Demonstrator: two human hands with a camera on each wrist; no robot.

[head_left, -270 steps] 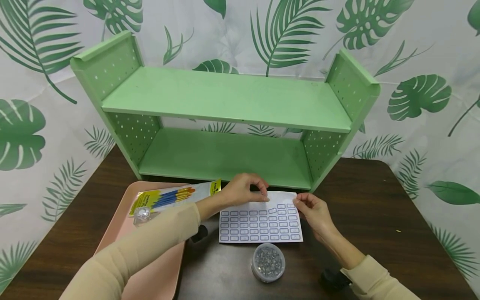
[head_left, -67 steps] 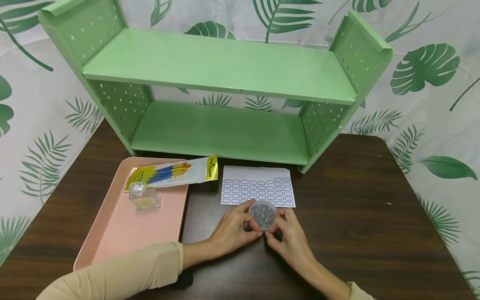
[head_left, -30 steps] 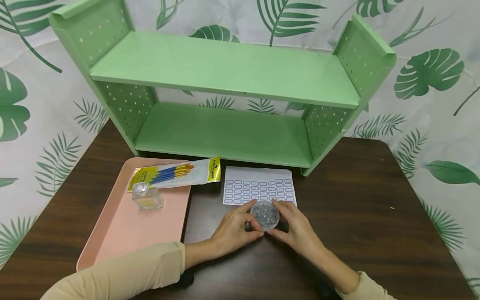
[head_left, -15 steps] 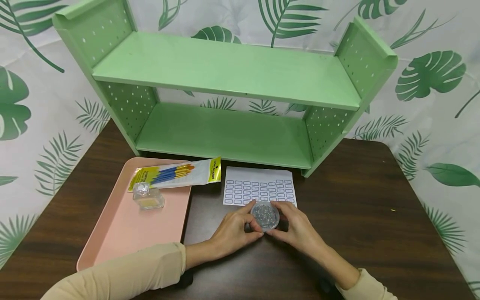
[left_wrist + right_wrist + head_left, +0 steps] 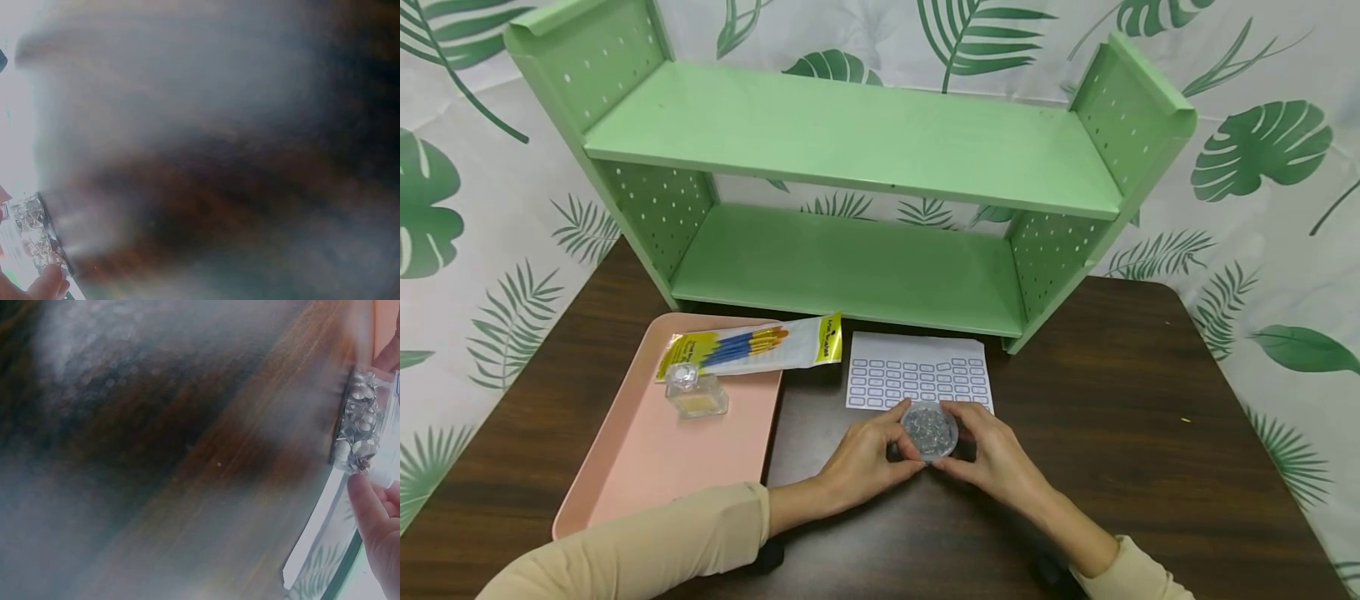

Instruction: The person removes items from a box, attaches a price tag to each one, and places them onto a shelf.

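In the head view a round clear tub (image 5: pixel 930 431) of silver thumbtacks stands on the dark table, just in front of the label sheet (image 5: pixel 917 375). My left hand (image 5: pixel 865 462) grips its left side, thumb at the front and forefinger at the back. The right hand (image 5: pixel 1000 458) holds the opposite side the same way. Silver tack heads show through the tub's (image 5: pixel 359 422) wall in the right wrist view, with a small blue-edged patch near its top. The left wrist view catches the tub (image 5: pixel 37 231) at its lower left. Blue-bordered labels fill the sheet's nearer part.
A pink tray (image 5: pixel 662 467) lies at the left, bearing a small glass bottle (image 5: pixel 698 402) and a packet of paintbrushes (image 5: pixel 752 346). Behind stands a green two-tier shelf (image 5: pixel 850 258). A tiny yellow scrap (image 5: pixel 1185 420) lies at the right.
Nine seconds ago both hands were at the label sheet; now both hold the tub, which is nearer the sheet. The right hand's fingers have spread round the tub's side; the last half second looks still.
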